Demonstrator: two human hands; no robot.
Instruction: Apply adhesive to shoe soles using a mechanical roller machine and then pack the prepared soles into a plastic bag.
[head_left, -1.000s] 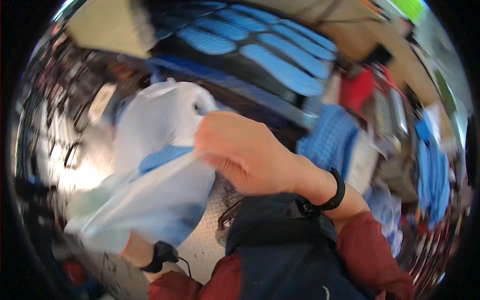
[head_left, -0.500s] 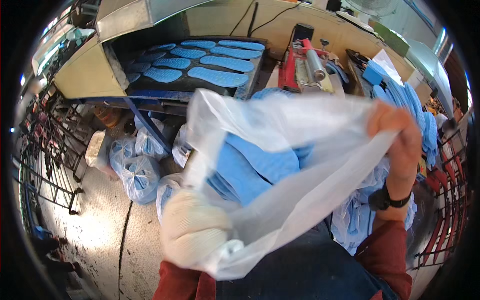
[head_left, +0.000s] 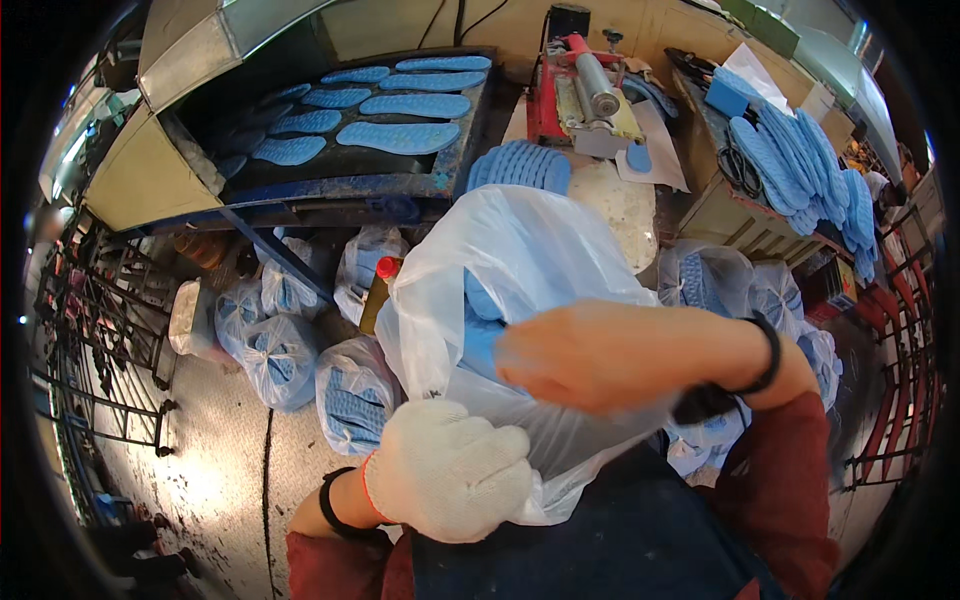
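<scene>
A translucent white plastic bag [head_left: 420, 330] stands in front of me with its mouth gaping. Blue insoles [head_left: 483, 300] show inside it. My left hand [head_left: 455, 470], in a cream knitted glove, is closed on the near left edge of the bag. Bare and slightly blurred, my right hand [head_left: 585, 355] is across the bag's mouth, over the insoles. Its fingers are curled, and what they hold, if anything, is hidden. Just beyond the bag lies a row of blue insoles [head_left: 520, 165] packed side by side.
Several blue insoles [head_left: 398, 138] lie on a dark conveyor bed [head_left: 330, 165] at the back left. A red roller machine [head_left: 575, 85] stands behind the bag. Scissors [head_left: 738, 170] and stacked insoles [head_left: 790, 150] are at the right. Filled bags [head_left: 355, 395] sit on the floor.
My right hand has moved left and down from the bag's raised right edge to over its mouth. The spread bag has dropped and narrowed. My left hand keeps its hold, slightly to the right.
</scene>
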